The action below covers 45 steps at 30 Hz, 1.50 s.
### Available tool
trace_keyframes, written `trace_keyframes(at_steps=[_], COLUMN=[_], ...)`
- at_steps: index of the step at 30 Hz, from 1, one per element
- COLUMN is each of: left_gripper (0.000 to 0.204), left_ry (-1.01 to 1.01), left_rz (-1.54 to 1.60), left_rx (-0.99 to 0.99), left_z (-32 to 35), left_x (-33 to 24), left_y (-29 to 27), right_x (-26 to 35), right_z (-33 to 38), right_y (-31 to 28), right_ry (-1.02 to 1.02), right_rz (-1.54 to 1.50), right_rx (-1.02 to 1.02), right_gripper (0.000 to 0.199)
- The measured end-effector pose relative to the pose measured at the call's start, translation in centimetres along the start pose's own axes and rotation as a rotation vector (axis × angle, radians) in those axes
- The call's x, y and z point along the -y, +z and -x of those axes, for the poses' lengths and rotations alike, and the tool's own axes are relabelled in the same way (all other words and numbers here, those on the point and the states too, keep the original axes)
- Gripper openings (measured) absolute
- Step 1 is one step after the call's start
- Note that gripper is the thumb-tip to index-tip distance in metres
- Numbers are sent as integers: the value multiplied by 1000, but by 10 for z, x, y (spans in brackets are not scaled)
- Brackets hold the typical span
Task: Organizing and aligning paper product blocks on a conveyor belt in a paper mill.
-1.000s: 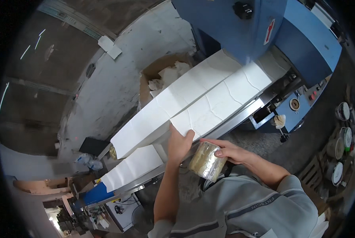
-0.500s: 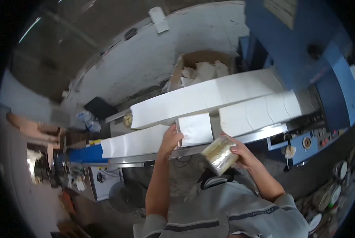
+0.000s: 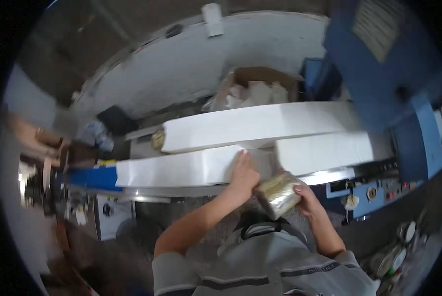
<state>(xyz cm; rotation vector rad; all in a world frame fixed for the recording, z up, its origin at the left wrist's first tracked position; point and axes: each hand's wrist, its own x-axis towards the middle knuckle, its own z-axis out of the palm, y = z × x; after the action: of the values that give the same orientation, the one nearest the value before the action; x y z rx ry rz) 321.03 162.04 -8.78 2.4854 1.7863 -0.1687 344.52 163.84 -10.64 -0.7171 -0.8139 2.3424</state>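
A front row of white folded paper [image 3: 181, 168] lies on a long narrow metal bed. My left hand [image 3: 244, 176] is at its right end, fingers stretched out against the paper's end face. A gap separates this row from a second white paper stack [image 3: 324, 154] on the right. My right hand [image 3: 307, 200] grips a shiny gold-and-silver block [image 3: 280, 194] in front of the bed, tilted, with the thumb on its right side. What the block is made of cannot be told. Behind both stacks runs a longer row of white paper [image 3: 255, 123].
A tall blue machine [image 3: 389, 74] stands at the right end of the bed. An open cardboard box [image 3: 263, 75] with white scraps sits behind, by the wall. Blue panelling [image 3: 95, 178] covers the bed's left end. Round lids or plates [image 3: 399, 259] lie at lower right.
My left hand has moved right onto the end of the front row. The separate white piece beside it now adjoins the row. The right hand still holds the shiny block.
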Motion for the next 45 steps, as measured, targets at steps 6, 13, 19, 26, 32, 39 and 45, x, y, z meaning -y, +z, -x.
trace_keyframes(at_steps=[6, 13, 19, 26, 32, 39, 45], left_gripper=[49, 99, 87, 78, 70, 72, 65], left_ry=[-417, -500, -522, -550, -509, -668, -694], left_rz=[867, 831, 848, 831, 1355, 1529, 1704], left_rx=[-56, 1, -37, -150, -294, -608, -773], left_z=[-50, -108, -119, -117, -57, 71, 147], left_x=[-17, -86, -94, -86, -11, 64, 86], left_y=[-20, -51, -42, -36, 2, -57, -47], right_x=[20, 40, 39, 33, 10, 17, 26], right_z=[21, 69, 79, 70, 46, 6, -46], right_y=[5, -35, -59, -59, -51, -9, 36], right_ry=[-27, -65, -84, -75, -32, -124, -396], right_rz=[-9, -73, -53, -123, -286, -191, 831], right_rx=[62, -8, -32, 26, 48, -44, -380], right_gripper=[79, 94, 94, 88, 72, 72, 86])
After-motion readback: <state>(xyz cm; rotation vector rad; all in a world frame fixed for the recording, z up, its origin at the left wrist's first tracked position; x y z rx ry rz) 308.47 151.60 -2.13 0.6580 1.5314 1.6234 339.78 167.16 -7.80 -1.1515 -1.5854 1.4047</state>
